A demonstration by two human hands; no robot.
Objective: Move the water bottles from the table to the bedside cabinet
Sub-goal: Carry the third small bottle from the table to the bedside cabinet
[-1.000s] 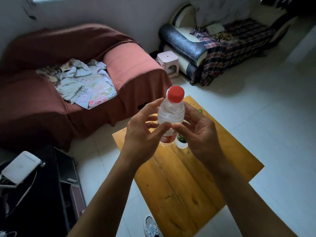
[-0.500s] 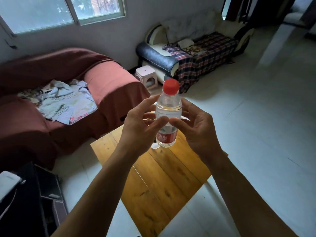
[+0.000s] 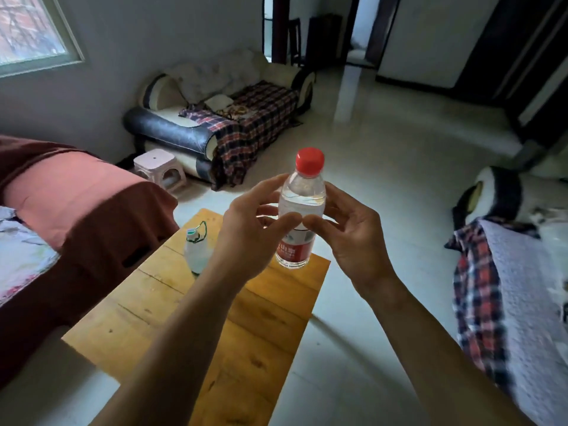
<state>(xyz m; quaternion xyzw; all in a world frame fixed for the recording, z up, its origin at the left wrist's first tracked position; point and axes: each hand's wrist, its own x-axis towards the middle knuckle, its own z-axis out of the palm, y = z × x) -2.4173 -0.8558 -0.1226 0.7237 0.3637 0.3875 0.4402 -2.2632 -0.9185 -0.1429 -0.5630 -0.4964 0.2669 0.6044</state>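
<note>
A clear water bottle (image 3: 302, 196) with a red cap and red label is held upright in the air above the far end of the wooden table (image 3: 190, 327). My left hand (image 3: 249, 233) grips it from the left, thumb across its front. My right hand (image 3: 350, 232) grips it from the right, thumb meeting the left one. A second, smaller bottle (image 3: 196, 250) with a green-and-white cap and a green loop stands on the table, left of my left forearm. No bedside cabinet is in view.
A sofa under a red-brown cover (image 3: 76, 210) flanks the table on the left. A pink stool (image 3: 159, 169) and a plaid-covered sofa (image 3: 233, 118) stand beyond. Another plaid-draped seat (image 3: 504, 290) is at right. Pale tiled floor (image 3: 384, 167) leads to doorways at the back.
The view has swung to the right with the held bottle, bringing the right-hand seat and doorways into sight. The second bottle on the table has come out from behind my hands.
</note>
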